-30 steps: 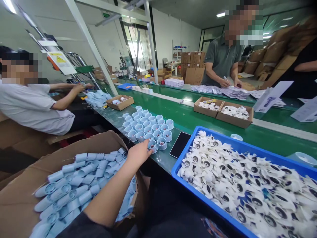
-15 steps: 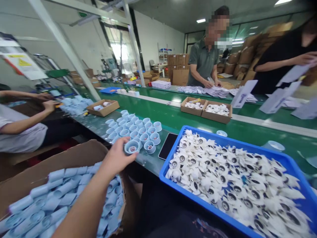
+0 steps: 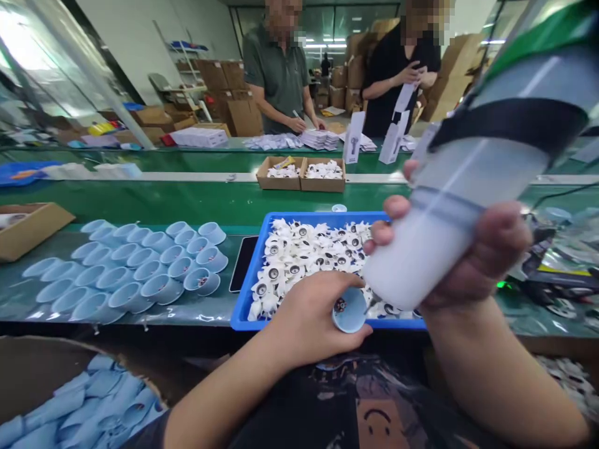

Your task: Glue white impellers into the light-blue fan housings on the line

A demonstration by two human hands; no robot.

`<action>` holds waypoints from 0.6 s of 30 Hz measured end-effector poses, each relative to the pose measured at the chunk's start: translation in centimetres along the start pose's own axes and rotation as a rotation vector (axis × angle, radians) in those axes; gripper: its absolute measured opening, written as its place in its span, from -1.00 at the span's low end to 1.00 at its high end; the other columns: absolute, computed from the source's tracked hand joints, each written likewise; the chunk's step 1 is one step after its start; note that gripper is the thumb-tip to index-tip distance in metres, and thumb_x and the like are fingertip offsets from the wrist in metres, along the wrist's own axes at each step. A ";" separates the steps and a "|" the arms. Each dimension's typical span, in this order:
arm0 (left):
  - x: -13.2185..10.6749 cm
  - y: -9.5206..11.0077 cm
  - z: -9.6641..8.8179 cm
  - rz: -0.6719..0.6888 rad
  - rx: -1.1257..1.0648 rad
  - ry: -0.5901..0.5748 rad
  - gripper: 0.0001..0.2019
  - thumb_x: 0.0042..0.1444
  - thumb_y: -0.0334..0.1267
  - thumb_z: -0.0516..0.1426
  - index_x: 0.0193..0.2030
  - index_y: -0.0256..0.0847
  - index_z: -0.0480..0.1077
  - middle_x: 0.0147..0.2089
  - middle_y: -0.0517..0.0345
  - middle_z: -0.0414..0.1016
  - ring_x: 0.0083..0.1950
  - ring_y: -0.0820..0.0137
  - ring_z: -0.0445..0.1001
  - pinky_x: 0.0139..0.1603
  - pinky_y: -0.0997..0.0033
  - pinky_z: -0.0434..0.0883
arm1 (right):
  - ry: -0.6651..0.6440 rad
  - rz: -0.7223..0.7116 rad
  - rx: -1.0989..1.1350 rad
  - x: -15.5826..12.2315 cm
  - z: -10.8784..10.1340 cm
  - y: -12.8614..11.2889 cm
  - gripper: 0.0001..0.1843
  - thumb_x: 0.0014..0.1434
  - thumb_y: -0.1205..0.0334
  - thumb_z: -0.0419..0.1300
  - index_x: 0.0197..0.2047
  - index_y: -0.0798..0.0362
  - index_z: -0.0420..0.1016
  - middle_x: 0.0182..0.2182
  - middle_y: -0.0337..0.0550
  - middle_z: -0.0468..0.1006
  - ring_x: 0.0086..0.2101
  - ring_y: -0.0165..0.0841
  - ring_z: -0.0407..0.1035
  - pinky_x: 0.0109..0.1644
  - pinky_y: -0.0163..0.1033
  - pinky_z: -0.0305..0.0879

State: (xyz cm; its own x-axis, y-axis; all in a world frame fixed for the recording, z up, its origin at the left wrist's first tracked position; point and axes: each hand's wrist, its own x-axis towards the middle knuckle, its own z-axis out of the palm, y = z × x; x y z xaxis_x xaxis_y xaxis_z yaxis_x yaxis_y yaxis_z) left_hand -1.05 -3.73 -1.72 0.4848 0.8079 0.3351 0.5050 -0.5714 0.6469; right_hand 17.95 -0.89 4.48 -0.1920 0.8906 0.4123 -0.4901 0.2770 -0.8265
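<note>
Head view: left hand [image 3: 309, 321] gripped a small blue cup [image 3: 349, 310].
Right hand: [image 3: 468, 262] wrapped around a white bottle [image 3: 449, 218].
Tip: keep the nozzle over the cup's middle, squeeze gently.

No readable text anywhere right now. The white bottle [image 3: 472, 181] at three o'clock carries only dark and green bands, no lettering to make out. The white cartons [image 3: 354, 137] at twelve o'clock show a small dark picture each, but any words on them are too small to read. The stacked brown boxes [image 3: 219, 75] at eleven o'clock have markings too blurred to tell. At six o'clock, the dark shirt [image 3: 369, 418] shows a printed smiling face, a drawing and not a word. No numbers, brands or signs legible.
</note>
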 end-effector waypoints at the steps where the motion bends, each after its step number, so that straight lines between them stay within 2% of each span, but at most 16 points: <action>1: 0.4 0.4 0.2 0.003 -0.022 0.008 -0.66 -0.06 -0.20 0.34 -0.13 -0.16 0.41 -0.18 0.12 0.54 -0.19 0.26 0.50 -0.17 0.23 0.43 | -0.012 0.004 0.061 0.3 0.6 0.4 -0.44 0.05 -0.24 0.26 0.07 -0.20 0.39 -0.24 -0.21 0.42 -0.37 -0.28 0.38 -0.30 -0.12 0.44; 3: 0.7 1.2 0.2 -0.010 -0.059 0.031 -0.74 -0.06 -0.22 0.32 -0.24 -0.18 0.40 -0.28 0.15 0.49 -0.28 0.31 0.46 -0.28 0.30 0.39 | -0.047 0.004 0.041 0.6 1.4 1.1 -0.53 0.06 -0.22 0.29 -0.07 -0.13 0.47 -0.29 -0.19 0.45 -0.37 -0.26 0.39 -0.30 -0.12 0.45; 6: 0.7 1.9 0.1 -0.005 -0.080 0.066 -0.74 -0.09 -0.23 0.33 -0.27 -0.18 0.38 -0.31 0.18 0.46 -0.32 0.34 0.43 -0.33 0.34 0.35 | -0.078 0.014 0.019 0.4 1.5 1.5 -0.51 0.03 -0.30 0.32 -0.20 -0.07 0.53 -0.34 -0.15 0.49 -0.38 -0.22 0.40 -0.31 -0.11 0.47; 12: 0.9 1.9 0.5 -0.068 -0.085 0.045 -0.76 -0.09 -0.24 0.32 -0.32 -0.18 0.35 -0.32 0.18 0.44 -0.32 0.35 0.41 -0.35 0.34 0.33 | -0.079 -0.014 0.048 0.0 1.0 1.5 -0.60 0.01 -0.16 0.42 -0.22 -0.06 0.58 -0.32 -0.16 0.49 -0.32 -0.22 0.43 -0.30 -0.15 0.49; 18: 1.0 2.3 0.5 -0.082 -0.041 0.067 -0.75 -0.09 -0.25 0.31 -0.31 -0.17 0.34 -0.31 0.18 0.45 -0.31 0.33 0.43 -0.34 0.32 0.36 | -0.070 -0.007 0.003 0.3 1.2 1.9 -0.58 0.06 -0.21 0.38 -0.20 -0.07 0.56 -0.30 -0.18 0.49 -0.30 -0.22 0.44 -0.25 -0.14 0.50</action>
State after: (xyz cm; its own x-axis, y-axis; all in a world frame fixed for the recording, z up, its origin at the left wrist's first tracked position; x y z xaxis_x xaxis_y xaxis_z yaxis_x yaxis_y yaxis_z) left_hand 0.92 -4.26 -0.24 0.3937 0.8601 0.3244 0.5106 -0.4981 0.7008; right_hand 15.94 -0.49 3.45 -0.2476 0.8612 0.4438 -0.4942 0.2817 -0.8224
